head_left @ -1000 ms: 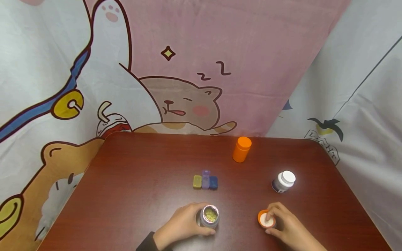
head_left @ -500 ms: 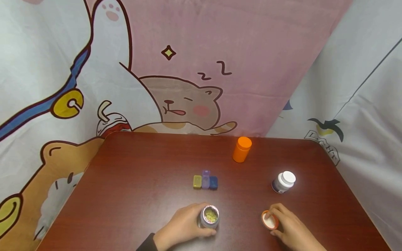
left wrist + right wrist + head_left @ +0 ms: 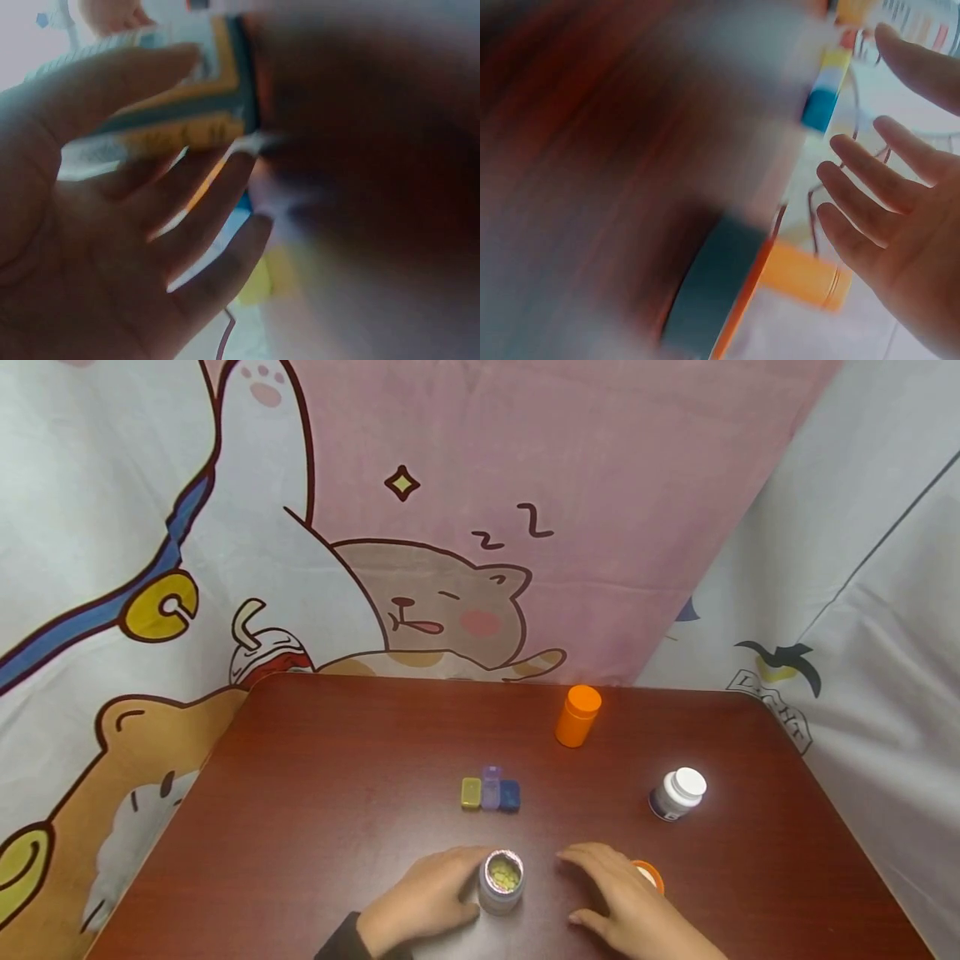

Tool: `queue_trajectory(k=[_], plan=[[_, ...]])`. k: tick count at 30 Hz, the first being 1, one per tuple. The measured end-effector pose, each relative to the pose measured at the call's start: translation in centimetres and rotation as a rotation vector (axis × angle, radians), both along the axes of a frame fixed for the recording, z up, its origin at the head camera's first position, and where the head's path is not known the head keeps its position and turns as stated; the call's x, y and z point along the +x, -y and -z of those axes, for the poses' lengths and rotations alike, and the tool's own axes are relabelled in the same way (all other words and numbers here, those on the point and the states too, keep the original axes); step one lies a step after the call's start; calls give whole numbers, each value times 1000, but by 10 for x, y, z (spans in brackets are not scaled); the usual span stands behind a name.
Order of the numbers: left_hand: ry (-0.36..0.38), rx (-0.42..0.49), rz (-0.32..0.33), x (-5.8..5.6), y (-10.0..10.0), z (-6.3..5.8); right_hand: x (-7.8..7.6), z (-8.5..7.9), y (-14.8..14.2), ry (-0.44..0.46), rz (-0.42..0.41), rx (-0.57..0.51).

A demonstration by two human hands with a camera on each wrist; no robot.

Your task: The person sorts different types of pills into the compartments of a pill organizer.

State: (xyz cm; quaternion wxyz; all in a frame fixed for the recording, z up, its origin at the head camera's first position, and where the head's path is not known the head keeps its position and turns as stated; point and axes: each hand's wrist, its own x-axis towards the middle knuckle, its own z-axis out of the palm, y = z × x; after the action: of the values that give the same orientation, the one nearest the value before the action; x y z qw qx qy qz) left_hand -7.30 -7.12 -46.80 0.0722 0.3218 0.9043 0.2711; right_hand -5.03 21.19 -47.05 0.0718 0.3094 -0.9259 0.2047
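Observation:
An uncapped pill bottle [image 3: 501, 900] stands on the table, torn foil round its mouth and yellow-green tablets [image 3: 503, 875] inside. Beside its left side is my left hand [image 3: 423, 893], thumb drawn away and fingers loosely extended. In the left wrist view those fingers lie along the labelled bottle [image 3: 187, 124] without curling tightly round it. My right hand [image 3: 618, 893] hovers between bottle and cap, fingers spread, holding nothing. Partly hidden behind it, an orange-rimmed cap [image 3: 651, 873] with a white inside lies upturned. The right wrist view shows the cap's dark side [image 3: 716, 289].
A small pill box [image 3: 491, 793] with yellow, purple and blue compartments sits mid-table, its purple lid raised. Farther back stands an orange bottle [image 3: 577, 718]. To the right is a white-capped bottle [image 3: 677, 795]. A cartoon-printed cloth [image 3: 600, 527] hangs behind the table [image 3: 337, 760].
My right hand has let go of the cap, leaving it upturned on the table, and has moved left toward the bottle. My left thumb has come away from the bottle.

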Motion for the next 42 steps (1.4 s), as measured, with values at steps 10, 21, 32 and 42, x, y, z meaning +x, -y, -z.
queue_trajectory(k=[10,21,32,42], plan=[[41,90,-140,-31,16,-13,-11,-4,47,184,-136,-116],[-84,-41,-248,-68,7,-12,-21,-3,68,253,-202,-203],[-70,-15,-299,-82,-4,-4,-27,-4,68,323,-239,-255],[-147,-60,-354,-86,-6,0,-36,-5,63,309,-221,-237]])
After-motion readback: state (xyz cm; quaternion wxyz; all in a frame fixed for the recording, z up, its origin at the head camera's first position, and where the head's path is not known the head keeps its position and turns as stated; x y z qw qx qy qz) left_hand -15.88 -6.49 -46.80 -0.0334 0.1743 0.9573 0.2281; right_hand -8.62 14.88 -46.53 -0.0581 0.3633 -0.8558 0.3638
